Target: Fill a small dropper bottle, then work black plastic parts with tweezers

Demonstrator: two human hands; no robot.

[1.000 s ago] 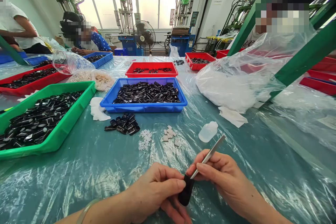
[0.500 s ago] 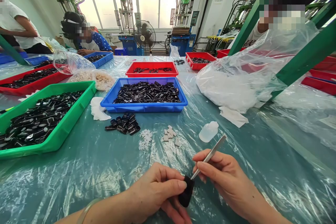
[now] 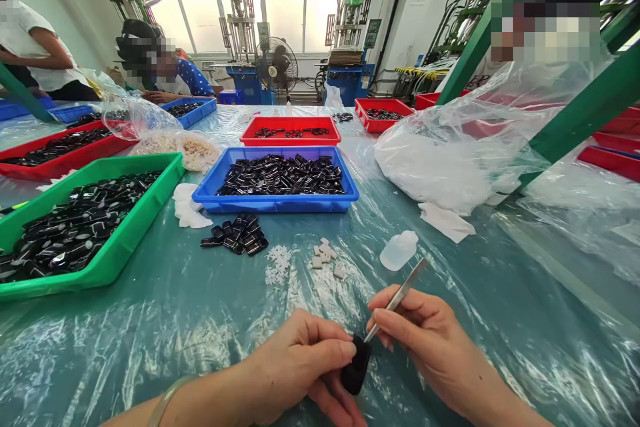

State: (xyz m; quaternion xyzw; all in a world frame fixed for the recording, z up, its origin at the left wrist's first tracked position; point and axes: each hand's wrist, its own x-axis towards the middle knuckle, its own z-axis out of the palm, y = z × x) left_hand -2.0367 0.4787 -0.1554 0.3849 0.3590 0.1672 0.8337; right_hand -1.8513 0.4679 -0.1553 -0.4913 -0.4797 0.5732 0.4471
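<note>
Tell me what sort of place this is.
Most likely a small factory's assembly room: machines stand by the windows, a blue tray holds many like black parts, and people sit around the plastic-covered table.

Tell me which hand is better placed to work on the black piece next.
Probably the right hand: it holds the slim metal tool, whose tip is at the upper end of the black piece. The left hand is occupied gripping that piece.

Left grip [image 3: 305, 357] and right grip [image 3: 425, 327] in close thumb-and-finger pinches, forearms [image 3: 215, 395] aslant toward each other.
</note>
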